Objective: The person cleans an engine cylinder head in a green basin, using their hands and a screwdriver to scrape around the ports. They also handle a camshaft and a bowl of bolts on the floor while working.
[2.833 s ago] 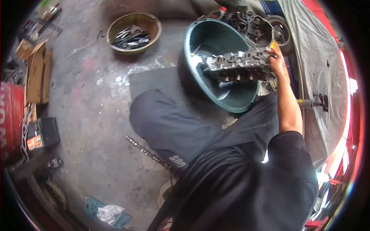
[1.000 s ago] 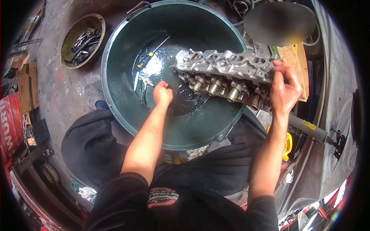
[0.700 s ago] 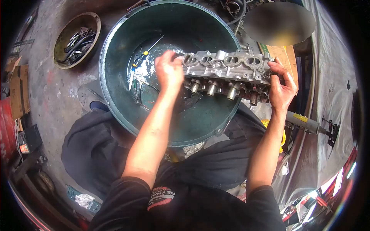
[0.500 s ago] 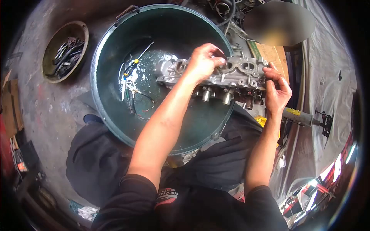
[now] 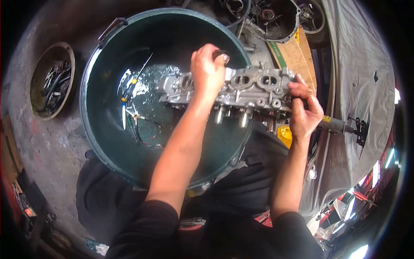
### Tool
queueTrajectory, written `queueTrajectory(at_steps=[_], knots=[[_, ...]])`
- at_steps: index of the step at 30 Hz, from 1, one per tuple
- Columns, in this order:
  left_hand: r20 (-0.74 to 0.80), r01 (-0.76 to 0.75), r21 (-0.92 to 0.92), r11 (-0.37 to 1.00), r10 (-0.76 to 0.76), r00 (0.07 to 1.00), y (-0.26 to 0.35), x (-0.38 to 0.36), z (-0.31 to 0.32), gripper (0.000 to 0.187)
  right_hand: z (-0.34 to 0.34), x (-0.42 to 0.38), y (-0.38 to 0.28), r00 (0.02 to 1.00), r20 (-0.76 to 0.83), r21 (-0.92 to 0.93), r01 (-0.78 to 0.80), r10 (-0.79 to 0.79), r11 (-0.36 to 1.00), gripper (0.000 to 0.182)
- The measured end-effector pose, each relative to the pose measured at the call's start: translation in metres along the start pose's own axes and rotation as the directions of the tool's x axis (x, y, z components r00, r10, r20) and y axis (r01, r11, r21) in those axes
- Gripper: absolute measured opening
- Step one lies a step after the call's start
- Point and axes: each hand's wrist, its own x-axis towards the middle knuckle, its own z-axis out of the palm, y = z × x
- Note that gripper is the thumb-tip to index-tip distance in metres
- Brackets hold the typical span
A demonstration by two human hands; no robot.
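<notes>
A grey metal engine cylinder head [image 5: 254, 94] lies across the right side of a large dark green tub [image 5: 92, 142], ports facing up. My right hand [image 5: 305, 105] grips its right end, fingers on top and thumb at the near side. Over the left half of the cylinder head is my left hand [image 5: 207, 71], closed around a small dark object [image 5: 220, 54] whose kind I cannot make out. My left palm and wrist cover part of the ports. Down in the wet tub lie tools with yellow and blue handles [image 5: 125, 93] and some thin cables [image 5: 137, 125].
A round metal pan [image 5: 36, 108] with dark parts stands on the floor at left. Behind the tub, at right, are an engine housing [image 5: 276, 21], cardboard [image 5: 302, 58] and a grey plastic sheet [image 5: 358, 64]. A yellow container [image 5: 284, 136] sits near my right forearm.
My left hand has shifted left along the cylinder head and turned, exposing the dark object it holds. My right hand keeps hold of the end. The camera view has shifted.
</notes>
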Motion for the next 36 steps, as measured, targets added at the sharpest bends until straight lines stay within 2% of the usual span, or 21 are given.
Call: queueTrajectory(at_steps=[1, 2, 4, 5, 6, 8, 11, 15, 18, 19, 22, 24, 25, 28, 30, 32, 34, 36], knots=[[0.001, 0.095, -0.05, 0.994, -0.095, 0.995, 0.011, -0.004, 0.003, 0.02, 0.0, -0.001, 0.002, 1.0, 0.002, -0.019, 0.027, -0.027, 0.999, 0.02], [-0.038, -0.016, -0.028, 0.999, 0.015, 0.999, 0.027, -0.008, 0.005, 0.019, 0.0, -0.001, 0.0, 1.0, -0.009, -0.018, 0.02, -0.02, 1.0, 0.02], [0.044, -0.19, 0.085, 0.978, 0.187, 0.981, 0.045, -0.013, 0.02, 0.017, 0.002, 0.0, -0.008, 1.0, -0.024, -0.006, 0.0, 0.0, 1.0, 0.021], [0.136, -0.19, 0.098, 0.977, 0.176, 0.975, 0.049, -0.021, 0.028, 0.012, 0.002, -0.001, -0.008, 1.0, -0.017, -0.017, -0.001, 0.001, 1.0, 0.022], [0.237, -0.088, 0.112, 0.99, 0.06, 0.97, 0.056, -0.032, 0.029, 0.009, 0.003, 0.0, -0.009, 1.0, -0.024, -0.013, -0.012, 0.012, 1.0, 0.022], [0.225, -0.23, -0.069, 0.971, 0.239, 0.945, 0.062, -0.051, 0.014, 0.013, 0.004, -0.002, -0.006, 0.998, -0.046, -0.007, -0.032, 0.031, 0.999, 0.023], [0.26, -0.285, -0.232, 0.93, 0.342, 0.903, 0.052, -0.051, 0.006, 0.019, 0.003, 0.0, -0.005, 0.999, -0.03, -0.025, -0.015, 0.014, 1.0, 0.024], [0.367, -0.335, -0.084, 0.939, 0.341, 0.865, 0.05, -0.04, 0.002, 0.02, 0.002, -0.005, -0.007, 0.999, -0.028, -0.028, -0.026, 0.025, 0.999, 0.023], [0.362, -0.325, -0.144, 0.935, 0.356, 0.862, 0.046, -0.039, 0.001, 0.019, 0.006, 0.011, -0.005, 0.999, -0.043, -0.046, -0.006, 0.004, 0.999, 0.023], [0.355, -0.353, -0.111, 0.929, 0.369, 0.859, 0.041, -0.033, 0.008, 0.018, 0.006, 0.009, -0.007, 0.998, -0.055, -0.066, -0.016, 0.013, 0.998, 0.023], [0.368, -0.3, -0.069, 0.951, 0.304, 0.879, 0.037, -0.038, 0.014, 0.02, 0.011, 0.006, -0.014, 0.993, -0.09, -0.052, -0.083, 0.078, 0.995, 0.024], [0.415, -0.33, -0.076, 0.941, 0.331, 0.848, 0.046, -0.044, -0.005, 0.02, 0.009, 0.006, 0.001, 0.998, -0.06, 0.011, -0.022, 0.023, 1.0, 0.024], [0.426, -0.337, -0.048, 0.94, 0.324, 0.845, 0.044, -0.04, -0.001, 0.021, 0.006, 0.003, 0.005, 0.999, -0.044, -0.03, 0.014, -0.015, 0.999, 0.023], [0.337, -0.338, 0.075, 0.938, 0.295, 0.894, 0.026, -0.017, 0.023, 0.022, 0.011, 0.005, -0.012, 0.992, -0.088, -0.032, -0.096, 0.092, 0.995, 0.021], [0.294, -0.304, 0.096, 0.948, 0.265, 0.918, 0.029, -0.01, 0.02, 0.022, 0.009, 0.008, -0.005, 0.998, -0.041, 0.025, -0.046, 0.047, 0.999, 0.022], [0.265, -0.258, 0.146, 0.955, 0.213, 0.94, 0.029, -0.017, 0.024, 0.022, 0.006, 0.004, -0.009, 0.994, -0.046, -0.045, -0.102, 0.1, 0.994, 0.023], [0.233, -0.295, -0.061, 0.953, 0.301, 0.925, 0.042, -0.041, 0.024, 0.021, 0.005, 0.001, -0.007, 0.994, -0.055, -0.063, -0.098, 0.095, 0.993, 0.024], [0.299, -0.317, -0.058, 0.947, 0.32, 0.899, 0.06, -0.05, -0.001, 0.02, 0.007, 0.002, -0.005, 0.994, -0.066, -0.072, -0.09, 0.085, 0.993, 0.024]])
